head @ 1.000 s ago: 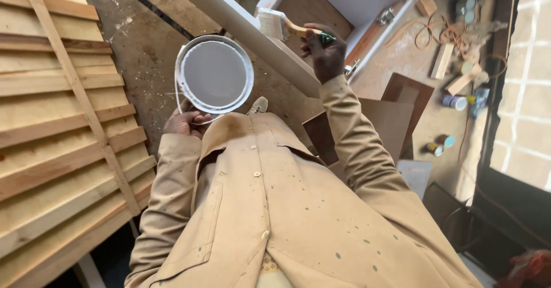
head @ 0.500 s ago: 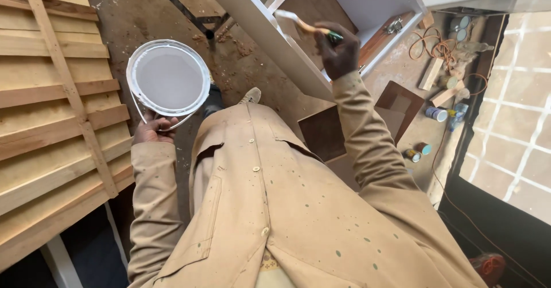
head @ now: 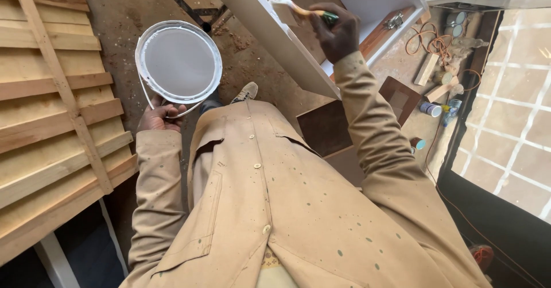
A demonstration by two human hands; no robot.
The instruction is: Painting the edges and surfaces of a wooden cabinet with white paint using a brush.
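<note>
My left hand (head: 159, 117) grips the wire handle of a round white paint bucket (head: 178, 62) full of white paint, held out in front of my tan coat. My right hand (head: 338, 34) is raised and closed on a paintbrush (head: 298, 12) with a green and wooden handle. Its white bristles rest against the top edge of a white cabinet (head: 275, 35) that stands in front of me.
A slatted wooden panel (head: 46, 110) leans at the left. Small cans (head: 430, 109), wood offcuts and an orange cord (head: 427, 38) lie on the dirt floor at the right. A brown board (head: 330, 127) lies by my feet. A tiled wall stands at the far right.
The view has shifted, so the bucket and cabinet sit differently in frame. My right hand stays up at the cabinet edge with the brush, and my left keeps holding the bucket.
</note>
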